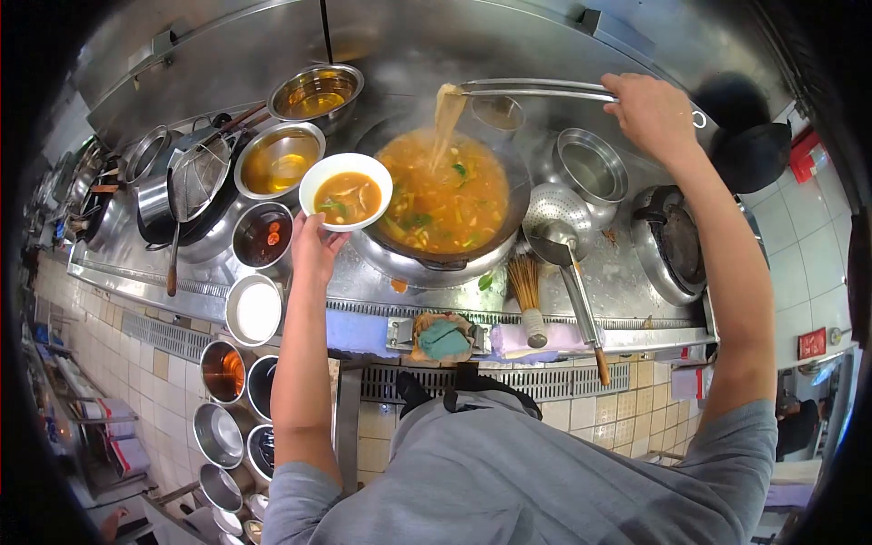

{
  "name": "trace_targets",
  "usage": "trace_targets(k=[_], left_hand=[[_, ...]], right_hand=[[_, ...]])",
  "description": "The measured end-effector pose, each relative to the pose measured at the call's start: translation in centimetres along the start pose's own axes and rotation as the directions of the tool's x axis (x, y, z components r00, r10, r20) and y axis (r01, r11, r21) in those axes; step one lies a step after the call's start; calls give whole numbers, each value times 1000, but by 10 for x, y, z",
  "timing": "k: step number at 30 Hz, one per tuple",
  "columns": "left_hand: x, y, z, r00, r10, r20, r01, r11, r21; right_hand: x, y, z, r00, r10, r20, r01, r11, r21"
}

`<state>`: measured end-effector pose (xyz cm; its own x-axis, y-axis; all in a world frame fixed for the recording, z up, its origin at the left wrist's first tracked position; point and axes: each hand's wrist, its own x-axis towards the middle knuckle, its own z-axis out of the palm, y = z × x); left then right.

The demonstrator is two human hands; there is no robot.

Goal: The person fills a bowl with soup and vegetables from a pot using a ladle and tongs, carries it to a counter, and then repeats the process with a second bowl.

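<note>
My left hand [316, 247] holds a white bowl [310, 186] by its near rim, at the left edge of a large wok. Orange broth with green leaves and mushroom-like pieces lies in the bowl. My right hand [647, 113] is closed on long metal tongs [545, 88] that reach left over the wok. A bundle of pale noodles [448, 118] hangs from the tips of the tongs, its lower end in the steaming orange soup [436, 204] that fills the wok [519, 195].
Bowls of yellow liquid [280, 161] and sauce cups [262, 234] stand left of the wok. Right of it are a perforated ladle [551, 211], a bamboo brush [527, 291] and a metal pot [590, 165]. A folded cloth [442, 337] lies at the front edge.
</note>
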<state>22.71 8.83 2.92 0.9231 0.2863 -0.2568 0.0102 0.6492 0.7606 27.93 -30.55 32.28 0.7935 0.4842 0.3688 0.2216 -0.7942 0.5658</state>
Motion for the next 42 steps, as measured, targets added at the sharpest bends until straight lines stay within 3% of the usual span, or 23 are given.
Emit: trace_targets(k=[6,8,9,11,12,14,15,17,21,23,24,25,26,30,32,37,39,42], left_hand=[[33,-12,33,999,-27,-27,28,999,25],[47,-21,47,1000,5,12,-5,1000,27],[52,-25,55,1000,-11,15,11,1000,15],[64,-35,73,999,-27,28,26,999,24],[71,-41,81,999,-39,32,38,999,34],[82,-52,99,997,-44,61,43,999,30],[85,-57,109,996,-41,81,39,999,21],[92,-64,126,991,-39,131,40,999,-5],[80,-60,164,984,-64,169,71,997,-31],[81,-59,171,972,-49,229,58,998,-35],[80,-59,174,959,-27,282,40,998,-43],[74,-55,180,963,-44,266,53,998,-23],[69,-49,184,962,-46,271,53,998,-19],[58,-40,186,943,-119,310,111,993,42],[56,-40,182,942,-132,308,122,991,51],[44,-38,170,949,-174,262,169,985,44],[43,-35,162,955,-188,231,174,982,78],[43,-19,153,961,-195,197,169,975,142]], right_hand=[[5,34,-62,987,158,19,-156,985,-75],[1,62,-82,975,16,-222,-47,990,-135],[2,81,-88,975,19,-221,-52,989,-141],[11,120,-102,923,-84,-375,43,992,-118],[-7,26,-163,948,233,-219,-270,949,-161],[2,20,-173,852,469,-233,-496,865,-72],[0,23,-178,852,470,-232,-497,865,-74],[-9,29,-185,906,289,-310,-349,924,-157],[-6,16,-178,900,315,-300,-376,910,-173],[11,4,-181,761,641,97,-638,767,-63],[-2,16,-171,838,517,175,-527,850,14],[-9,39,-138,951,309,24,-309,951,-12],[-13,53,-106,991,68,-119,-77,994,-73],[-14,6,-89,993,108,53,-108,994,-12],[-13,-9,-88,958,104,266,-96,994,-45],[-23,16,-74,994,-100,45,96,990,100],[-21,31,-88,981,-22,193,-17,981,195],[-34,53,-94,972,64,227,-134,942,308]])
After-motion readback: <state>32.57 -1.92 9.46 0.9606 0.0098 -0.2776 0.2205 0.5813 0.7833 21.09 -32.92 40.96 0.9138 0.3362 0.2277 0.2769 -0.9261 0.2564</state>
